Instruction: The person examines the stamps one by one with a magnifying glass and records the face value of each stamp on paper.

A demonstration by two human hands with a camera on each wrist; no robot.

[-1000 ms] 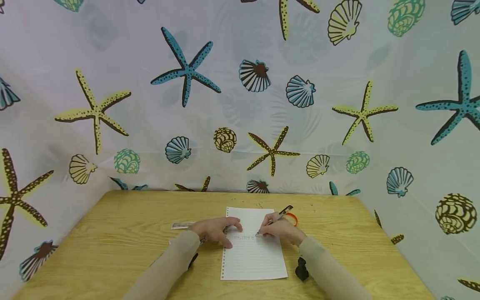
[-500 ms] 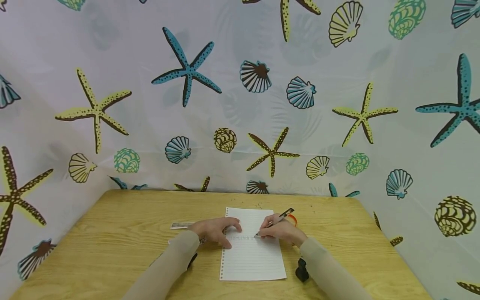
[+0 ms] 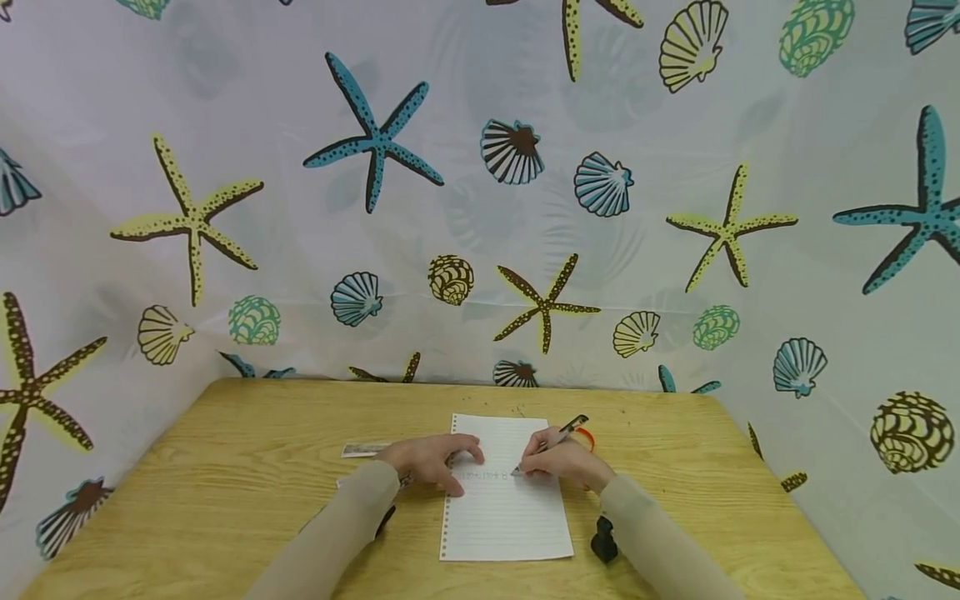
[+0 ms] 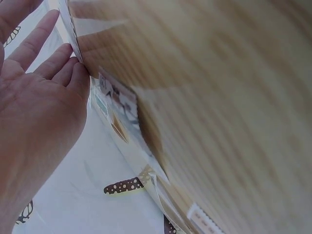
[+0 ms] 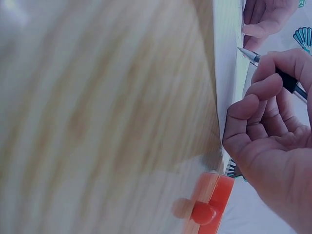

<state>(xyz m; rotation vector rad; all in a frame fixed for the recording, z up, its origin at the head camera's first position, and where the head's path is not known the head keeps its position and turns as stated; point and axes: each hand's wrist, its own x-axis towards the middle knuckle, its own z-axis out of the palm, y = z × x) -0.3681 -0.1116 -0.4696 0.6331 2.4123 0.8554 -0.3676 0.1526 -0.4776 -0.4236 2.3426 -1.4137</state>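
A white lined sheet of paper (image 3: 510,525) with punched holes down its left side lies on the table, a short row of faint handwriting across its middle. My left hand (image 3: 429,461) rests on the sheet's left edge with its fingers spread. In my right hand (image 3: 562,460) I grip a pen (image 3: 573,423), its tip at the right end of the handwriting. The right wrist view shows the dark-gripped pen (image 5: 287,80) pinched by the fingers, the others curled by the paper. The writing is too small to read.
On the wooden table (image 3: 247,467), a printed strip (image 3: 362,451) lies by my left hand. A red-orange ring-like object (image 3: 587,438) sits behind my right hand. A small black object (image 3: 603,540) is by the right sleeve. Patterned cloth (image 3: 450,208) surrounds the table.
The pen tip moves slightly left, then back to the right at the end of the handwriting. My left hand stays in place on the paper.
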